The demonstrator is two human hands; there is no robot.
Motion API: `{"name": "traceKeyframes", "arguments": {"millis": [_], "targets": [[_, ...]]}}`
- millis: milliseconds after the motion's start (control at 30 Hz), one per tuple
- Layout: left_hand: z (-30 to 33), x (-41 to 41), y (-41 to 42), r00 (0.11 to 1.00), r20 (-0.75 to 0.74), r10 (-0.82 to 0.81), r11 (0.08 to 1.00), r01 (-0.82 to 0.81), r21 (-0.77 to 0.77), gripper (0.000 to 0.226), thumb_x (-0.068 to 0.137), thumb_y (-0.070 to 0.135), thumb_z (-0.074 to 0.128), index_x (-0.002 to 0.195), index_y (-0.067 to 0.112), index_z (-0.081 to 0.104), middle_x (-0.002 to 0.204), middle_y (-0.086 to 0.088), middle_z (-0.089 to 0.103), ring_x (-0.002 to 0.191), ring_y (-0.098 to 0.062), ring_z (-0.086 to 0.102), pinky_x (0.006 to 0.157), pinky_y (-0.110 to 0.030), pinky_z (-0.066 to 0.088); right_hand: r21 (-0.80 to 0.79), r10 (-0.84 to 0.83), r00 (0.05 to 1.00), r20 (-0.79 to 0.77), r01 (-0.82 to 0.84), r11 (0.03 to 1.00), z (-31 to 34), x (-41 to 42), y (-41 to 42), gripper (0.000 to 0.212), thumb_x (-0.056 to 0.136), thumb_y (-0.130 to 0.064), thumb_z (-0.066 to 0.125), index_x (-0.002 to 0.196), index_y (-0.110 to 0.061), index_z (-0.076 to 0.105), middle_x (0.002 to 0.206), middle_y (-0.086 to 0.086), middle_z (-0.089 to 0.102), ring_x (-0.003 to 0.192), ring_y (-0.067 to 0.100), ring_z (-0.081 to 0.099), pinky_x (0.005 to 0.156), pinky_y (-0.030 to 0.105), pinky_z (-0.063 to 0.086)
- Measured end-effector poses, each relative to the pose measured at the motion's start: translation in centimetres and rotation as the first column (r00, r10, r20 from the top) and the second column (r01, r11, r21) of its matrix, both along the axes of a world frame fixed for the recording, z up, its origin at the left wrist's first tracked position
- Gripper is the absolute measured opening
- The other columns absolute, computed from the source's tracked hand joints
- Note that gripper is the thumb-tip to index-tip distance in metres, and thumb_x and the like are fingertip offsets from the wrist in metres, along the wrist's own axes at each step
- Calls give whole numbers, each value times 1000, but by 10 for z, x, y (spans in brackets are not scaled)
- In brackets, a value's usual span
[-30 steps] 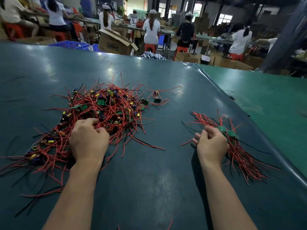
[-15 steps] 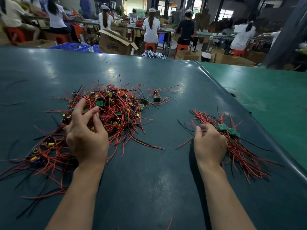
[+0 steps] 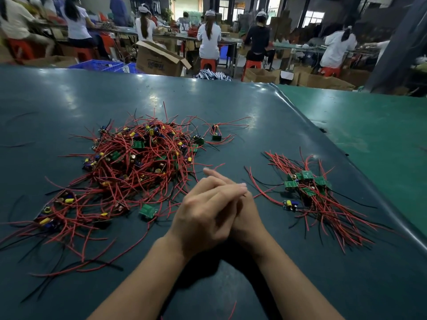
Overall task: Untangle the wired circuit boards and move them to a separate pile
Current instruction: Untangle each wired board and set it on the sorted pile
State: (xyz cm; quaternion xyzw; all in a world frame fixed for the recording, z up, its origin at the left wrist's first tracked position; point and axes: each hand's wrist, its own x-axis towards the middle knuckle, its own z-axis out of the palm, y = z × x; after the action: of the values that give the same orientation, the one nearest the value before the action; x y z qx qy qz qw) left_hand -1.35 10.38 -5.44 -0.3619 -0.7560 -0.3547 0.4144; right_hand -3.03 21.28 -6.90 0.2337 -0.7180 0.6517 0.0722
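Both empty, left hand (image 3: 203,215) overlaps right hand (image 3: 246,218), fingers straight.

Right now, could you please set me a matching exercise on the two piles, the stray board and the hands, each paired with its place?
Things:
1. big pile
2. small pile
3. stray board
4. hands

Places:
A. between the two piles
B. table's right side, near the mat's edge
C. just past the big pile's far right edge
D. table's left side

Pairs: 1-D, 2-B, 3-C, 4-A
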Motion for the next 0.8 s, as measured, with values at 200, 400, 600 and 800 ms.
{"name": "traceKeyframes", "arguments": {"millis": [200,400,600,800], "targets": [[3,1,-10,990,-43,133,991,-132,29,26,85,7,66,110,2,71,116,-8,68,101,-27,62,88,-44,49,-378,-40,957,288,152,913,10,-7,3,21,90,10,57,82,-5,69,73,5,68,65,14,62,57,24,51],[-6,-9,-33,779,501,377,925,-283,-255,38,82,40,63,111,17,69,104,1,69,98,-23,62,87,-40,49,-693,66,879,471,324,644,22,-17,19,6,85,-3,61,84,-2,68,72,8,72,63,14,69,58,22,57],[-3,-18,-46,817,461,346,901,-427,81,26,92,25,62,104,7,76,91,-7,76,82,-23,72,77,-42,57,-723,-17,868,495,423,545,30,-21,35,16,85,9,60,93,-5,65,69,5,67,58,13,67,56,17,55],[0,-31,-74,465,514,721,552,-834,-21,64,103,44,34,141,-6,43,123,-24,54,112,-38,44,96,-47,33,-773,119,838,533,425,471,28,-21,41,32,75,-3,67,106,-2,60,78,7,70,60,9,67,60,17,55]]}}
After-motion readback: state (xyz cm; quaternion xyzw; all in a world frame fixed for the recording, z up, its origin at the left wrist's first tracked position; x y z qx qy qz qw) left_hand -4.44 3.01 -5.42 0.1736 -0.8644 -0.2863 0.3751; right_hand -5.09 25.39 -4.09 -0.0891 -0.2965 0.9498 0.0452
